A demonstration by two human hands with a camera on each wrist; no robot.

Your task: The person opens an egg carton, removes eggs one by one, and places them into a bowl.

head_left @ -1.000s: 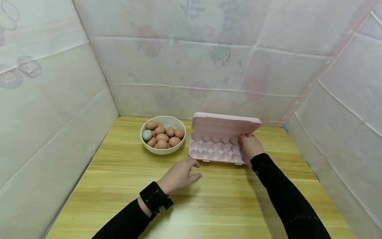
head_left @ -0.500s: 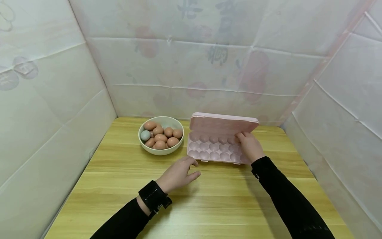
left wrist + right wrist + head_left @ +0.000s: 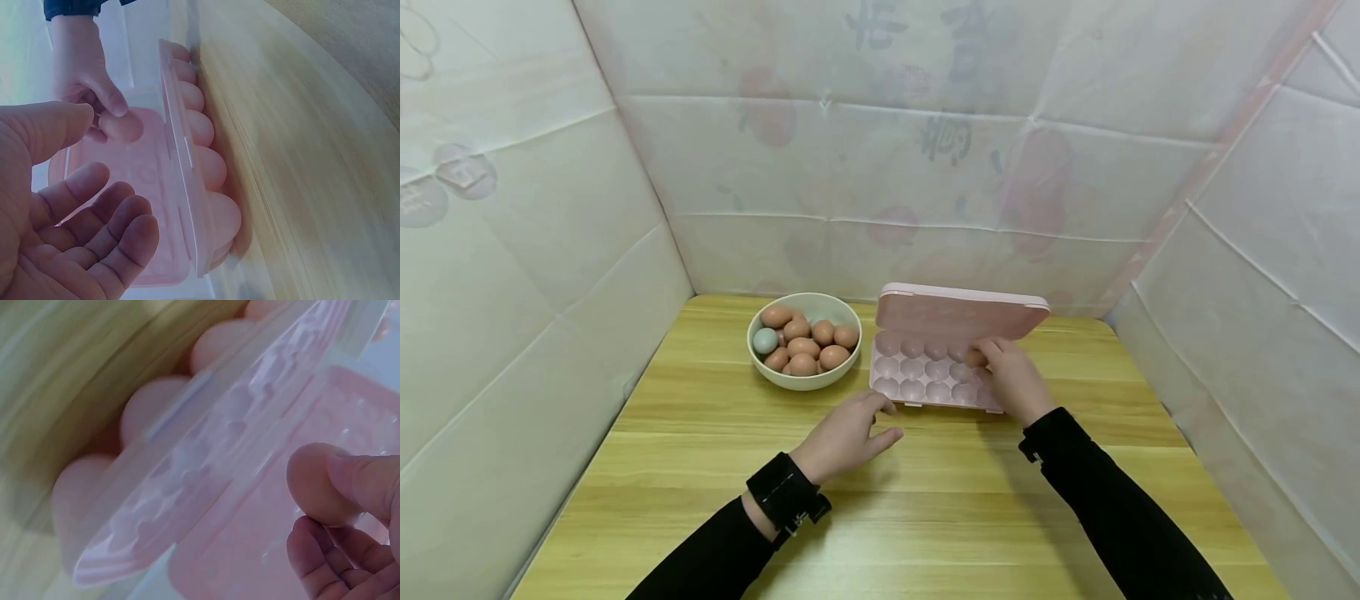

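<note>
A brown egg (image 3: 319, 484) is pinched between the thumb and fingers of my right hand (image 3: 1017, 383), over the right part of the pink egg box (image 3: 925, 392). The same egg (image 3: 122, 127) shows in the left wrist view, in front of the raised lid (image 3: 962, 315). Rows of round hollows fill the box's base, and those not covered by the hand hold nothing. My left hand (image 3: 844, 442) hovers near the box's front left corner, fingers loosely bent, with nothing in them.
Left of the egg box stands a pale green bowl (image 3: 805, 382) heaped with brown eggs (image 3: 803, 348) and one pale blue-green egg (image 3: 765, 340). Both stand toward the back of the wooden table (image 3: 880, 517), with a white printed sheet (image 3: 820, 167) hanging behind.
My right hand has moved left from the right end of the egg box, and an egg now shows at its fingertips. The left hand stays in place.
</note>
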